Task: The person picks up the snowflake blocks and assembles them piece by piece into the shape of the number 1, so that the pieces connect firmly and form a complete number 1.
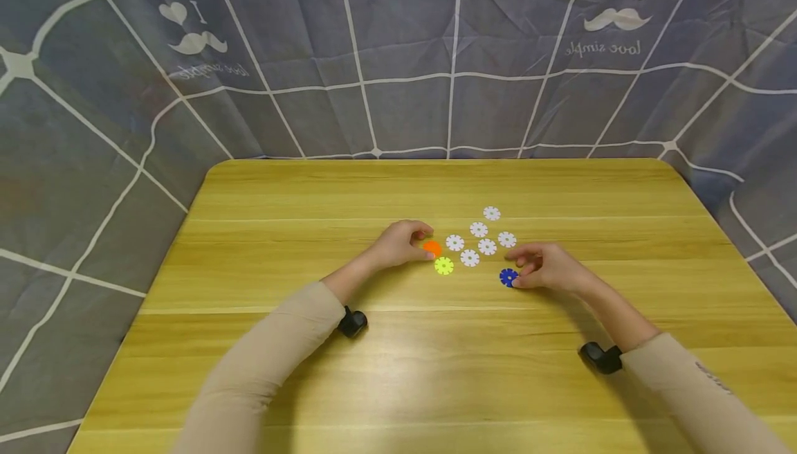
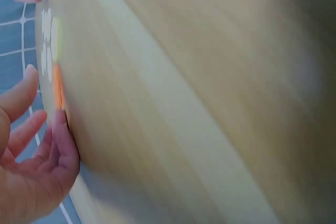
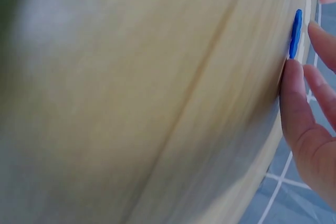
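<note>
Both hands are over the table around a group of notched plastic snowflake discs. My left hand (image 1: 400, 243) is at the orange disc (image 1: 432, 248), its thumb tip right at the edge and the other fingers held apart from it. Just below lies a yellow disc (image 1: 444, 266). On the other side, the thumb of my right hand (image 1: 548, 268) touches the rim of a blue disc (image 1: 507, 277). That hand's fingers are spread away from the disc, as the right wrist view shows. Several white discs (image 1: 470, 257) lie flat between the hands.
The wooden table (image 1: 398, 357) has rounded far corners. A grey curtain with white lines (image 1: 411, 46) hangs behind it and along both sides. Black wrist cameras (image 1: 353, 323) are worn beneath both forearms, close above the tabletop.
</note>
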`<state>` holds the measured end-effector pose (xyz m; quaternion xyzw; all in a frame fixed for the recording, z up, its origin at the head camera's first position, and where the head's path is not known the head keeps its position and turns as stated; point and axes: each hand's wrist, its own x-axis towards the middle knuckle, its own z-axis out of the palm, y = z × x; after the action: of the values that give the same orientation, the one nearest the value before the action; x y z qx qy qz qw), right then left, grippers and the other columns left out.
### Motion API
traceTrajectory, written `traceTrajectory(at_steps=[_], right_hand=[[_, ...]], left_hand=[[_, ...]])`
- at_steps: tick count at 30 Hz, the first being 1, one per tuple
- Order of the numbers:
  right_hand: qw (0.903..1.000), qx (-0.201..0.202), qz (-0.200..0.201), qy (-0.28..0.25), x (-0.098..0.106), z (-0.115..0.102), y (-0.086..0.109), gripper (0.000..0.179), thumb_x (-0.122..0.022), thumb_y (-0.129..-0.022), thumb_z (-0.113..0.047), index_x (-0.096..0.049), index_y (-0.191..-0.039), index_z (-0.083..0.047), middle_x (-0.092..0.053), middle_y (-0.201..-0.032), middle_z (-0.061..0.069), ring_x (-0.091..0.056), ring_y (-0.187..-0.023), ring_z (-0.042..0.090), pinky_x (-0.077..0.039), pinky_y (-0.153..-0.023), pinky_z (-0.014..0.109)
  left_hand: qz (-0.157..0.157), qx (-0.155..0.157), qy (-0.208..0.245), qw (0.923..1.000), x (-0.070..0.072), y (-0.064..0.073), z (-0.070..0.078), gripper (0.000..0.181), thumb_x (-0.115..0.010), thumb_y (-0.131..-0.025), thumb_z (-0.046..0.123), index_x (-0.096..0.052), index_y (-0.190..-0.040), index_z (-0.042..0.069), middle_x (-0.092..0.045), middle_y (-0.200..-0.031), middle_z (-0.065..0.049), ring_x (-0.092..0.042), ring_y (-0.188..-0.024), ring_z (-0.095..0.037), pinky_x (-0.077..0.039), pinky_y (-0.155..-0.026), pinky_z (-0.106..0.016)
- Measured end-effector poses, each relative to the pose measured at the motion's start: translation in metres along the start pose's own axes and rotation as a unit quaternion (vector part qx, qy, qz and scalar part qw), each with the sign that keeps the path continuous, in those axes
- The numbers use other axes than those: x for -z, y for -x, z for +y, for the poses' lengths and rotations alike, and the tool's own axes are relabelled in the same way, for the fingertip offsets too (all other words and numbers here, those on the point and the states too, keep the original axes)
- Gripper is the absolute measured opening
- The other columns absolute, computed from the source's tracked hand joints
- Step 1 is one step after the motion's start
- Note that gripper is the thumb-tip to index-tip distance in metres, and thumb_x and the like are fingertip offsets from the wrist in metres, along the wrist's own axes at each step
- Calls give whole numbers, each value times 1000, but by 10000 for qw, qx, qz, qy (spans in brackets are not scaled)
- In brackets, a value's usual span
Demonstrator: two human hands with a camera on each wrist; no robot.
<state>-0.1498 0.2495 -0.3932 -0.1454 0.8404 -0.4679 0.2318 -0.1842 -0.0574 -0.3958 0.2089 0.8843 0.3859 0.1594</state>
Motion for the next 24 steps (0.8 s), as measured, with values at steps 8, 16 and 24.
traceTrajectory(at_steps=[8, 16, 24], right_hand=[[9985, -32, 239, 500, -6, 1, -6, 44, -77, -73, -2, -58, -110, 11, -50, -85, 12, -52, -72, 18, -47, -58, 21], [9971, -44, 352, 668, -9, 1, -8, 33, -78, -73, -2, -60, -98, 7, -48, -78, 8, -45, -68, 17, -41, -53, 21], [9959, 59, 317, 846, -11, -1, -8, 23, -77, -74, -3, -62, -90, 5, -48, -75, 6, -43, -65, 15, -39, -52, 20]], left_hand=[[325, 158, -684, 9970, -9, -6, 8, 36, -77, -78, 15, -65, -110, 3, -62, -101, -9, -54, -92, -20, -45, -81, -29], [368, 424, -1056, 9928, -15, -7, 14, 29, -77, -77, 19, -65, -102, 8, -58, -89, -3, -50, -79, -16, -39, -62, -23], [337, 553, -1027, 9926, -15, -8, 15, 28, -77, -78, 17, -61, -99, 8, -54, -89, -4, -47, -79, -17, -37, -62, -24]])
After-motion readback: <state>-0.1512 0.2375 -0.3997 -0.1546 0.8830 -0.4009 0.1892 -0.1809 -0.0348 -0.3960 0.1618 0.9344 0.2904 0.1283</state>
